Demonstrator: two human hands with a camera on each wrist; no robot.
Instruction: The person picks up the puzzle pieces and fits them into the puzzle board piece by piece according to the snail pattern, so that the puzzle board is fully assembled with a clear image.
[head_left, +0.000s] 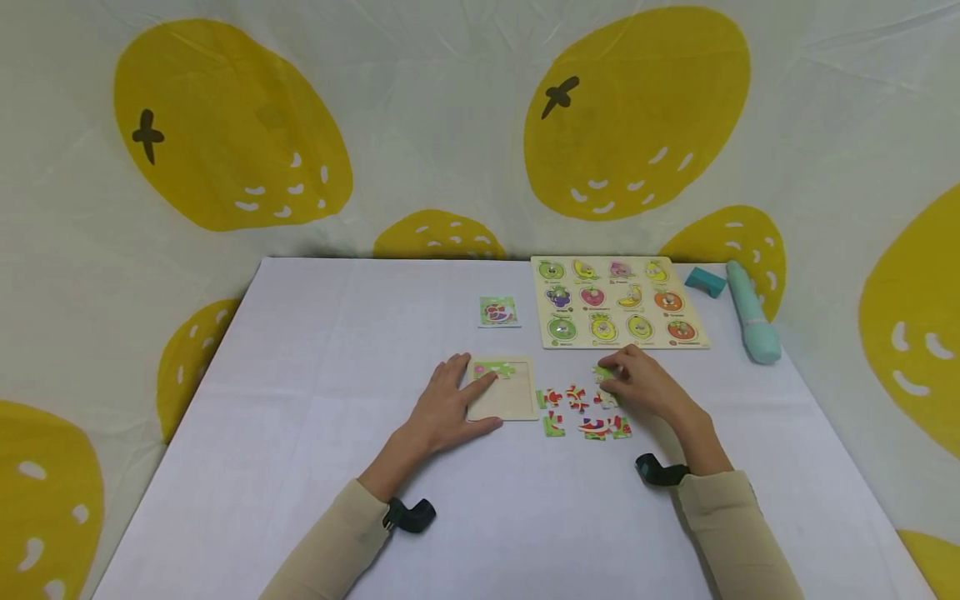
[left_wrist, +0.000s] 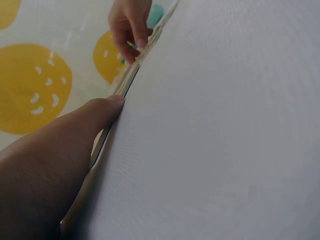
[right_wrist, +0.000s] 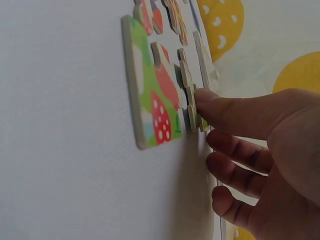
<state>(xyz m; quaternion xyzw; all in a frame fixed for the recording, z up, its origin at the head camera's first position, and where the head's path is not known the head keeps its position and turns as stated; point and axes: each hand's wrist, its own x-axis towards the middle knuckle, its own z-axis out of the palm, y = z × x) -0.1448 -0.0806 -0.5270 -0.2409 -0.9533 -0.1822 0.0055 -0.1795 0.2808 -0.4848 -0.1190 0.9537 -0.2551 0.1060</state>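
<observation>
A square wooden tray lies on the table with joined green puzzle pieces along its upper left edge. The left hand rests on the tray's left side, fingers spread, one fingertip at those pieces; its thumb is at the tray's near edge. To the right of the tray, the right hand pinches a green piece between thumb and fingers. Red and green loose pieces lie between the tray and this hand. In the right wrist view a piece with a red spotted shape lies near the right hand.
A small picture card lies behind the tray. Farther back stands out a fruit board lying flat, with a teal block and a mint-coloured stick-like object to its right. A patterned cloth hangs behind the table.
</observation>
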